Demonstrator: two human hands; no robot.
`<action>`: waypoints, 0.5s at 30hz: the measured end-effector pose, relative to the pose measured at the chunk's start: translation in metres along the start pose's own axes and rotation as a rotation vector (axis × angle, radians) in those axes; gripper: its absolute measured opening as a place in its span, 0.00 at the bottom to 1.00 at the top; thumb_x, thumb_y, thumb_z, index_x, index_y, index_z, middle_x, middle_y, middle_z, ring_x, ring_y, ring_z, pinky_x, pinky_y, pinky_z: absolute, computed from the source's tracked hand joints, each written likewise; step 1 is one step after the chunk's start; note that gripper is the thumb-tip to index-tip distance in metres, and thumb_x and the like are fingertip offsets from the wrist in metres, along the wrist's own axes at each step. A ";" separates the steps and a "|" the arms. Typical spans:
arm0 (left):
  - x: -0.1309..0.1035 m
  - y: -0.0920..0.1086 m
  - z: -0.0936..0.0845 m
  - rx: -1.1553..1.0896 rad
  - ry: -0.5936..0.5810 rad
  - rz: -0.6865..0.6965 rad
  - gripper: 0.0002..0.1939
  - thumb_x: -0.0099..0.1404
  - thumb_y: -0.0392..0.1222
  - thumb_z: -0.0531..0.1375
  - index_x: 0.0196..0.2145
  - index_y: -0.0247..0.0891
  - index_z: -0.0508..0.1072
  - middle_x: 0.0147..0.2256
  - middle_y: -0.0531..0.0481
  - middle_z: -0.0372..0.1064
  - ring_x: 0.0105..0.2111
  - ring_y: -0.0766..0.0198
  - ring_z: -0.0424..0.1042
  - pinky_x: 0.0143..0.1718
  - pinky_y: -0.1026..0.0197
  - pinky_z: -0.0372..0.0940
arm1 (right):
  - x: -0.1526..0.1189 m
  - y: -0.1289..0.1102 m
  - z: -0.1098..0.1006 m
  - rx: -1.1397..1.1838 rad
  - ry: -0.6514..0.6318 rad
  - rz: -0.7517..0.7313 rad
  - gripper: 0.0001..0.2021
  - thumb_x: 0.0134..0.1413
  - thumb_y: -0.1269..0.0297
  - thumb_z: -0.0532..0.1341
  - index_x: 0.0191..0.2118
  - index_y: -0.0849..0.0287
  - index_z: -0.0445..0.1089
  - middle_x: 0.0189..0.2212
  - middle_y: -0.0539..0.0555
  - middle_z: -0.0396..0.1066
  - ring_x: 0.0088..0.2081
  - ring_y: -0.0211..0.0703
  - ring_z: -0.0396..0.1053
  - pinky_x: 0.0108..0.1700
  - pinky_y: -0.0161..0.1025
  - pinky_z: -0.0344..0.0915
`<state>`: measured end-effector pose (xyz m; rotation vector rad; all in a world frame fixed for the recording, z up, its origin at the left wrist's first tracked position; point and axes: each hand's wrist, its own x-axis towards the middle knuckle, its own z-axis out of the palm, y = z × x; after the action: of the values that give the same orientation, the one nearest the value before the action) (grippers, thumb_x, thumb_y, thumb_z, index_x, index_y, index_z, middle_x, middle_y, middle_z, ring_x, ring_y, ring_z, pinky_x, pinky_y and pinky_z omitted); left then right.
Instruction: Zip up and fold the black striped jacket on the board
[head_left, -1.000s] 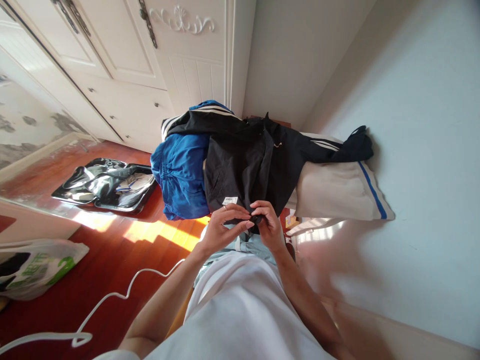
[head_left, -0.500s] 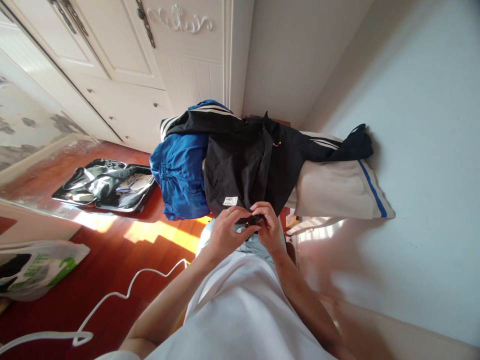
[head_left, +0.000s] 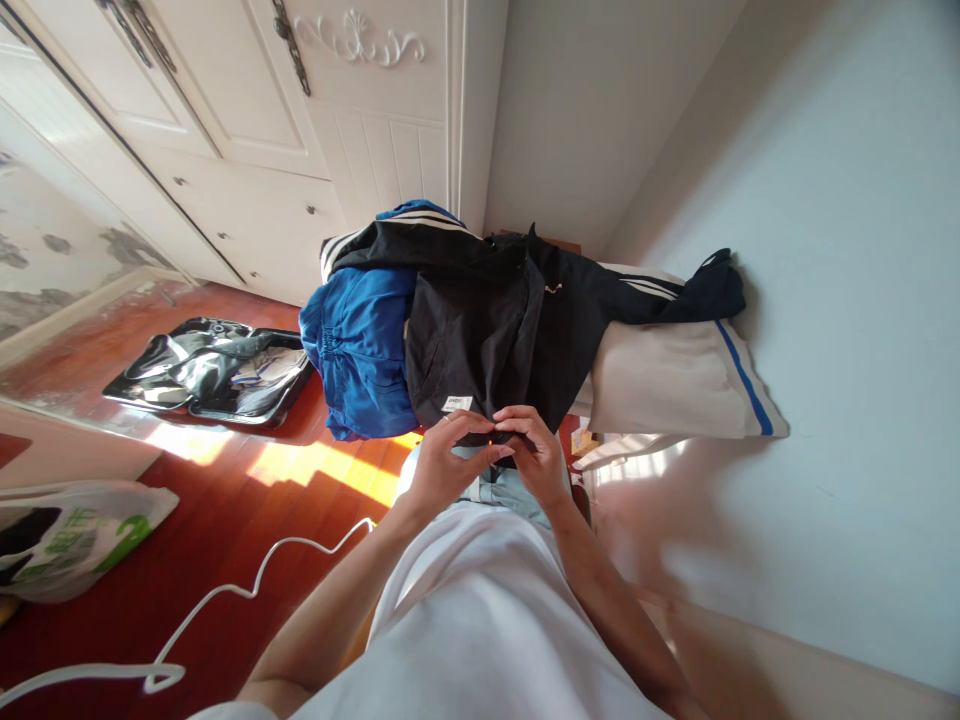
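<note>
A black jacket [head_left: 480, 330] with white stripes along its sleeves lies spread in front of me, its near hem by my body. My left hand [head_left: 448, 460] pinches that hem just below a small white label [head_left: 457, 404]. Close beside it, my right hand [head_left: 534, 455] grips the hem too, the fingertips of both hands nearly meeting. The exact bit of hem between the fingers is partly hidden. Under the jacket, blue clothing [head_left: 360, 350] sticks out on the left and a pale cloth [head_left: 667, 380] with a blue stripe on the right.
An open suitcase [head_left: 214, 370] with packed items lies on the red wooden floor. A white wardrobe [head_left: 247, 110] stands behind it. At the left are a plastic bag [head_left: 82, 540] and a white cable [head_left: 247, 592]. A wall [head_left: 810, 250] rises close on the right.
The jacket's near edge and label have shifted slightly. My fingers have moved a little along the hem, the two hands staying close together.
</note>
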<state>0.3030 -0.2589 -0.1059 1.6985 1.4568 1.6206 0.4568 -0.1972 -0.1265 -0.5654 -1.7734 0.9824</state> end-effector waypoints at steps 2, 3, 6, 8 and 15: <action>-0.001 0.000 0.001 -0.005 0.023 -0.005 0.12 0.58 0.47 0.71 0.34 0.38 0.77 0.34 0.47 0.77 0.35 0.61 0.76 0.38 0.60 0.70 | 0.000 -0.001 -0.002 -0.011 -0.017 -0.005 0.06 0.64 0.63 0.60 0.44 0.53 0.74 0.46 0.58 0.72 0.49 0.48 0.70 0.52 0.49 0.69; -0.001 -0.001 0.001 -0.003 0.033 -0.012 0.11 0.58 0.46 0.71 0.33 0.38 0.77 0.34 0.48 0.77 0.34 0.62 0.76 0.38 0.60 0.70 | 0.000 -0.001 -0.004 -0.017 -0.017 -0.008 0.07 0.64 0.63 0.60 0.45 0.52 0.74 0.47 0.58 0.72 0.50 0.48 0.70 0.53 0.50 0.68; -0.003 -0.005 0.002 0.009 0.059 -0.031 0.09 0.58 0.45 0.71 0.30 0.39 0.78 0.32 0.49 0.78 0.32 0.62 0.76 0.36 0.60 0.70 | 0.000 -0.005 -0.010 -0.039 -0.003 -0.016 0.07 0.64 0.65 0.61 0.46 0.52 0.74 0.48 0.57 0.71 0.52 0.48 0.69 0.55 0.50 0.67; -0.004 -0.008 0.002 0.009 0.063 -0.031 0.09 0.58 0.45 0.71 0.29 0.39 0.78 0.31 0.49 0.78 0.32 0.62 0.76 0.35 0.60 0.70 | 0.002 -0.010 -0.017 -0.064 -0.016 -0.016 0.07 0.64 0.66 0.61 0.45 0.52 0.75 0.46 0.57 0.71 0.50 0.47 0.69 0.53 0.49 0.67; -0.004 -0.012 0.001 0.024 0.013 -0.020 0.07 0.60 0.45 0.70 0.29 0.41 0.79 0.31 0.49 0.78 0.33 0.61 0.76 0.37 0.59 0.70 | 0.020 -0.034 -0.043 -0.070 -0.357 0.084 0.06 0.63 0.65 0.62 0.38 0.56 0.77 0.34 0.53 0.75 0.36 0.41 0.72 0.38 0.37 0.68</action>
<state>0.3000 -0.2571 -0.1183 1.6836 1.5001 1.6123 0.4904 -0.1855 -0.0801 -0.5360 -2.1208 1.1369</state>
